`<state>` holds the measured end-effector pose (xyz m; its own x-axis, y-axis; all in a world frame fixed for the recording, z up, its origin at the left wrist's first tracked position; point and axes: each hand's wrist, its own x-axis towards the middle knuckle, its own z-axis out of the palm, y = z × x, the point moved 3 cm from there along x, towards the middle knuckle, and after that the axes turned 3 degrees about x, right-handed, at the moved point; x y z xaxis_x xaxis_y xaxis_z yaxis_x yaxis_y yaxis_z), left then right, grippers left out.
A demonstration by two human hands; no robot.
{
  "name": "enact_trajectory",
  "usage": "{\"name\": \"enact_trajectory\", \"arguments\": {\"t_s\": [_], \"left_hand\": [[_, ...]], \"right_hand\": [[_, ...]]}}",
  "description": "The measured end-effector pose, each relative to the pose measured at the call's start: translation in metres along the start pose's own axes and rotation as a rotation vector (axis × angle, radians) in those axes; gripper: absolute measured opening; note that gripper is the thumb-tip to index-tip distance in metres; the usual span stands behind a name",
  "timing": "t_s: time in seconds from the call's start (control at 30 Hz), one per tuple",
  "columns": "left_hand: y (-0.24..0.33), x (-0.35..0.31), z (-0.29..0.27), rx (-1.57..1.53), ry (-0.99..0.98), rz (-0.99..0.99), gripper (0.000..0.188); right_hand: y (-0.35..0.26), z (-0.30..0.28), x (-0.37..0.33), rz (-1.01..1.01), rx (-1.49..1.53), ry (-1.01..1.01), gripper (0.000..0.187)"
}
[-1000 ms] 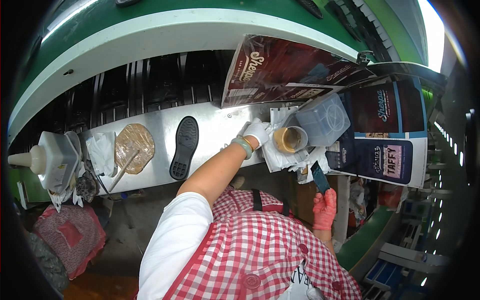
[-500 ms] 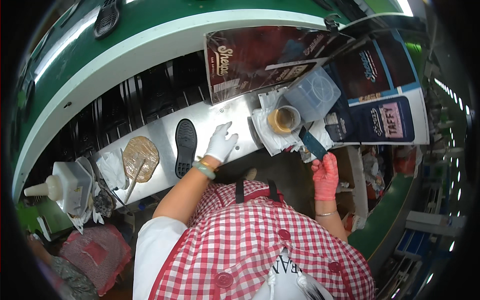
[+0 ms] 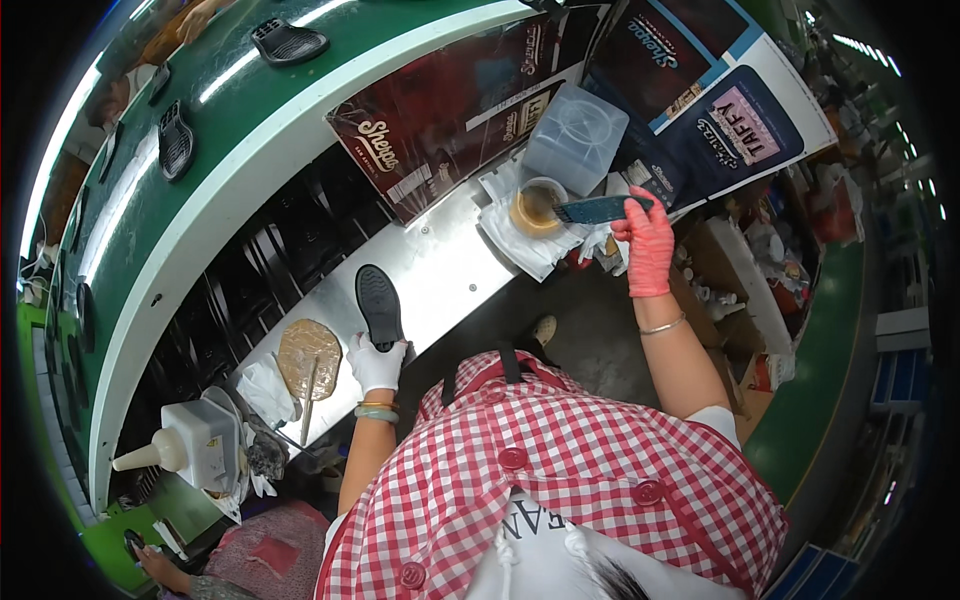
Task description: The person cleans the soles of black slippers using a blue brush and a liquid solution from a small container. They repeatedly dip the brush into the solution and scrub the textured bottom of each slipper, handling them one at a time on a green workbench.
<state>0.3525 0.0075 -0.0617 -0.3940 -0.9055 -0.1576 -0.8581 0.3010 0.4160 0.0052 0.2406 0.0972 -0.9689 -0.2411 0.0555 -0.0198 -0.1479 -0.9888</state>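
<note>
Along the near edge of the metal counter [image 3: 460, 265], the white-gloved left hand [image 3: 376, 367] hides the lower end of the black shoe sole [image 3: 378, 298]. Near the counter's right end, the red-gloved right hand [image 3: 648, 248] partly covers the flat teal applicator [image 3: 598, 209], whose contact with the cup [image 3: 528, 214] I cannot tell. At the green worktop's [image 3: 237, 112] far edge, a co-worker's hand [image 3: 196, 21] is cut by the view's top.

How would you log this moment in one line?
Left: white-gloved hand gripping black shoe sole | Right: red-gloved hand holding dark-teal flat brush at clear round cup | Nearby: translucent plastic container
</note>
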Motion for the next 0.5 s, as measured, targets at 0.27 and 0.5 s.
{"name": "enact_trajectory", "arguments": {"t_s": [0.27,0.5], "left_hand": [[-0.009,-0.002,0.009,-1.055,-0.447,-0.268,0.041],[0.020,-0.026,-0.038,-1.744,-0.678,-0.338,0.053]], "right_hand": [[0.032,0.029,0.026,0.072,-0.086,-0.157,0.020],[0.056,0.038,0.044,0.055,-0.285,-0.314,0.021]]}}
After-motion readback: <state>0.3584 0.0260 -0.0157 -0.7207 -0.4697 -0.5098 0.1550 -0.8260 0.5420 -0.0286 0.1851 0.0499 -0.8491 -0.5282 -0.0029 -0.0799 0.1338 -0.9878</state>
